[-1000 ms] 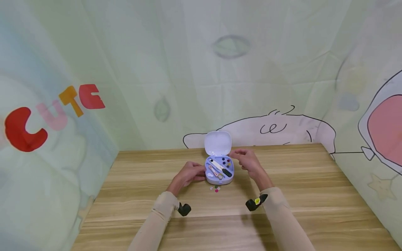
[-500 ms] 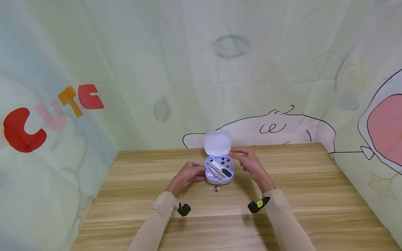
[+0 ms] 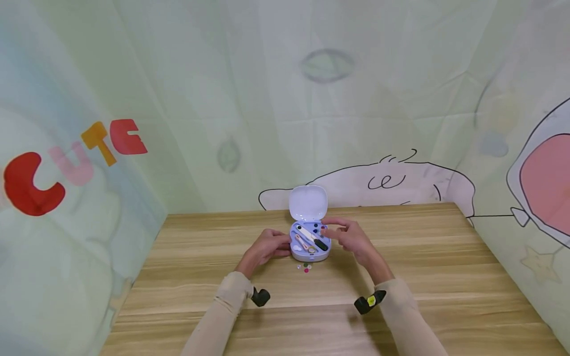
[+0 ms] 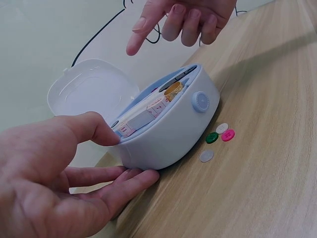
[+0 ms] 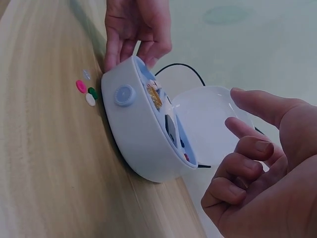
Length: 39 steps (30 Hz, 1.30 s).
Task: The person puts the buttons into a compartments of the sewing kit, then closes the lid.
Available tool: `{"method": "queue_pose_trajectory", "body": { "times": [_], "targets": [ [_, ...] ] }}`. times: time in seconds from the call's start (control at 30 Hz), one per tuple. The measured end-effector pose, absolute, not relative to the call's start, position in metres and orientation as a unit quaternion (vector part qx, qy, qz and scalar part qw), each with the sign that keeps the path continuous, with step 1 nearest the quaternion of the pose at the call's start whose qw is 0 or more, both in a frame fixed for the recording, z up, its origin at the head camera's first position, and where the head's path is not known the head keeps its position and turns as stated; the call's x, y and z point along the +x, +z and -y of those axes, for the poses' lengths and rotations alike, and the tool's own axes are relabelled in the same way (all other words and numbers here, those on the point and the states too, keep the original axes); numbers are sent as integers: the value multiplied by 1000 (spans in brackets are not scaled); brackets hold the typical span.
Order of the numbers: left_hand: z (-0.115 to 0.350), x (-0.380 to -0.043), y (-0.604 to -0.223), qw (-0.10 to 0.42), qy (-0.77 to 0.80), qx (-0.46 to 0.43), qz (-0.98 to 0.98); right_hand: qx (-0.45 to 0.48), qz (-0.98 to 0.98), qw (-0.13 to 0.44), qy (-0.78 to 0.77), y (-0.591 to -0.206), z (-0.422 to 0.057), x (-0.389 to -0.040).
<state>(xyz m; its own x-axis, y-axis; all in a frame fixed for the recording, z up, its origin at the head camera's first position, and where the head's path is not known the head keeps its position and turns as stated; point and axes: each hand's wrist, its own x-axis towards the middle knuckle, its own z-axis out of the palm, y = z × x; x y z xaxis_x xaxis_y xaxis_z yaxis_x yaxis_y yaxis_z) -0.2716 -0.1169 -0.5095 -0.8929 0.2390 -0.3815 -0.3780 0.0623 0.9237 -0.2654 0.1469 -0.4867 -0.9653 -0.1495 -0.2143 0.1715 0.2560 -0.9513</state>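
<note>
A small white and pale-blue sewing box [image 3: 310,257] stands on the table, its white lid [image 3: 308,203] raised at the back. My left hand [image 4: 74,173] holds the box's left end, thumb at the rim and fingers against the lower side. Over the right-hand compartment hovers my right hand [image 5: 262,183], index finger and thumb apart, the other fingers loosely curled; nothing shows between them. Inside the box lie black-handled scissors [image 3: 319,244], a tape measure [image 4: 157,108], a gold thimble-like ring [image 4: 173,91] and several small coloured beads or buttons, partly hidden by the right hand.
On the wooden table [image 3: 200,287], in front of the box, lie a green button [image 4: 212,138], a pink button [image 4: 228,135], a white button [image 4: 222,128] and a clear one [image 4: 206,155]. A printed cloth backdrop [image 3: 222,99] rises close behind the table.
My right hand has moved left from beside the lid's lower right corner to over the box, its index finger stretched out. The left hand and the box have stayed put.
</note>
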Motion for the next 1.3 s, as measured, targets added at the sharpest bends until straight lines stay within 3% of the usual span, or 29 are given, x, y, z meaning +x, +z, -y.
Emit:
{"method": "queue_pose_trajectory", "body": {
  "times": [0.97, 1.3],
  "targets": [
    [119, -272, -510, 231, 681, -48, -693, -100, -793, 193, -570, -500, -122, -224],
    [119, -273, -510, 234, 684, -45, -690, -129, -811, 174, -543, -513, -116, -216]
  ]
}}
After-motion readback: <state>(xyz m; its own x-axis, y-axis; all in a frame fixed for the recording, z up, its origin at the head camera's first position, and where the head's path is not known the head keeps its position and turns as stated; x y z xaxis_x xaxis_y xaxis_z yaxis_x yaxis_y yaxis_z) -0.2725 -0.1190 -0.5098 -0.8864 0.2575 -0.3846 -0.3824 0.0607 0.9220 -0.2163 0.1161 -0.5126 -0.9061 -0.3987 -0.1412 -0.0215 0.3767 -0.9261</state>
